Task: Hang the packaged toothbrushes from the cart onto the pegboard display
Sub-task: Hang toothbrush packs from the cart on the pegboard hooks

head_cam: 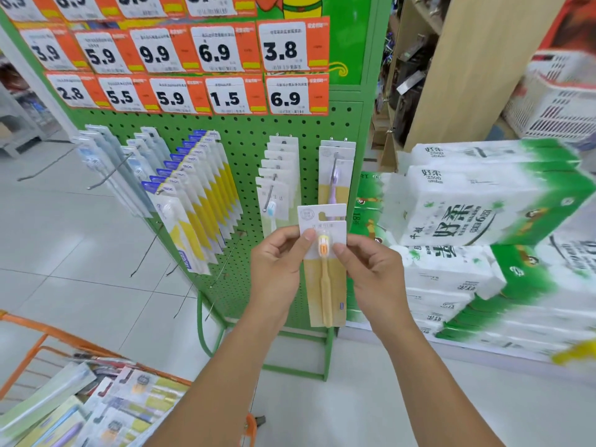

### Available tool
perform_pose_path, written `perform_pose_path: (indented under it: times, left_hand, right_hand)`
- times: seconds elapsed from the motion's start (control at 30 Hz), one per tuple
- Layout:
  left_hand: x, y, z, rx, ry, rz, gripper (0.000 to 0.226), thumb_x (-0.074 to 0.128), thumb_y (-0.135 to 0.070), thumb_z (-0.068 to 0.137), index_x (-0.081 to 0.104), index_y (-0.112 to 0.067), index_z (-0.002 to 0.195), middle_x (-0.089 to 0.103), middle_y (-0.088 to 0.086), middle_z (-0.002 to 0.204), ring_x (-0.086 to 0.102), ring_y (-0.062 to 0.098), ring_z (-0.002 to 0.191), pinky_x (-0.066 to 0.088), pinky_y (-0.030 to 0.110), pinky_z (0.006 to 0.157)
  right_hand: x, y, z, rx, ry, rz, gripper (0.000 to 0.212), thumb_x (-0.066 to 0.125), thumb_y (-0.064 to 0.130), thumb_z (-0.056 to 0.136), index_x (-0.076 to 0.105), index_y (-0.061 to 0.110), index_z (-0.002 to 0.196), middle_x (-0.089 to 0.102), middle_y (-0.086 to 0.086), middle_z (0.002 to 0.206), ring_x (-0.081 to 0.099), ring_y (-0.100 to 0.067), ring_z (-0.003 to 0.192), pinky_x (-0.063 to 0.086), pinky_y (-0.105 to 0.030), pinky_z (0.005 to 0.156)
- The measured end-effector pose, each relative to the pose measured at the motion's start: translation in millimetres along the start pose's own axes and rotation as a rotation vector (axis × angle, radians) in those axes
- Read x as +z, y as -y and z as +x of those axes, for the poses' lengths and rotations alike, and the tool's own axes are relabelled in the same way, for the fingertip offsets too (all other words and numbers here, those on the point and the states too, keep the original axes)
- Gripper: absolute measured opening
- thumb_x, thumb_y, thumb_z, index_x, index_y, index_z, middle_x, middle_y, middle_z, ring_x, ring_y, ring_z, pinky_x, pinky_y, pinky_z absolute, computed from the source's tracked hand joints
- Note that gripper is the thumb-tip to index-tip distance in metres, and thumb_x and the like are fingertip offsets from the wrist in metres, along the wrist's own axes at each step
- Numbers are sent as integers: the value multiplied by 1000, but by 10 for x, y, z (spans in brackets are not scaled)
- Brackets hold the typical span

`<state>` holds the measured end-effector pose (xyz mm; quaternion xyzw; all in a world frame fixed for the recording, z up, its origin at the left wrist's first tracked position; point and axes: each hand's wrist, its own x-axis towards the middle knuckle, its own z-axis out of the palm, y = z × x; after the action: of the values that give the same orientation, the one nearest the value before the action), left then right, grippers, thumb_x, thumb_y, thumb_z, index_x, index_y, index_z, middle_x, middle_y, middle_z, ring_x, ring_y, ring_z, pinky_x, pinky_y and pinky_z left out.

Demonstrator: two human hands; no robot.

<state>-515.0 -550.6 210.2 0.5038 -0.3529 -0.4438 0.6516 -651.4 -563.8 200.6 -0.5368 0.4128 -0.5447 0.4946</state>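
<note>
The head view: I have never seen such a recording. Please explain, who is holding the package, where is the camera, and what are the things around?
There is no machine here. A person wears one wide-angle camera on the head, and it looks forward and down, so the two arms you see belong to that person. The left hand and the right hand each pinch a side of one packaged toothbrush, a yellow brush on a card with a hanging hole at the top. It is held upright in front of the green pegboard and is not yet hung. Other toothbrush packs already hang there on hooks, below orange price tags. At the lower left is the orange cart with more packs. At the right are stacked tissue packs.
</note>
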Motion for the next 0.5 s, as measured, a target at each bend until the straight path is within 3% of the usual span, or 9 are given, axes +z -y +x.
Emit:
perform_pose_path:
  times: [0.07,0.17,0.27,0.5]
  left_hand:
    - [-1,8,57,5,-11,15,6,75,-19,87,76,-13,89,74,10,88,63,21,85,52,48,91]
    - [19,24,127,-22,-26,33,12,74,-20,89,76,-9,94,74,16,93,64,23,87,50,55,98]
    - [47,17,172,-23,-31,38,10,74,-20,89,77,-12,93,75,13,92,65,22,87,51,56,101]
    - [24,-11,182,22,-9,39,16,75,-21,88,76,-7,96,74,21,98,66,26,88,51,58,96]
  right_hand:
    - [11,-24,50,10,-14,-5,15,65,4,96,76,12,101,79,1,95,74,-17,89,58,-27,81]
    - [21,-84,108,31,-39,-21,12,67,9,95,76,13,101,79,-2,95,73,-30,93,59,-47,88]
    - [21,-121,162,42,-41,-3,10,68,13,95,77,14,101,78,-6,95,72,-38,93,56,-59,88]
    - [21,-84,177,13,-34,25,17,65,6,96,77,12,106,78,-4,101,73,-30,98,56,-57,92]
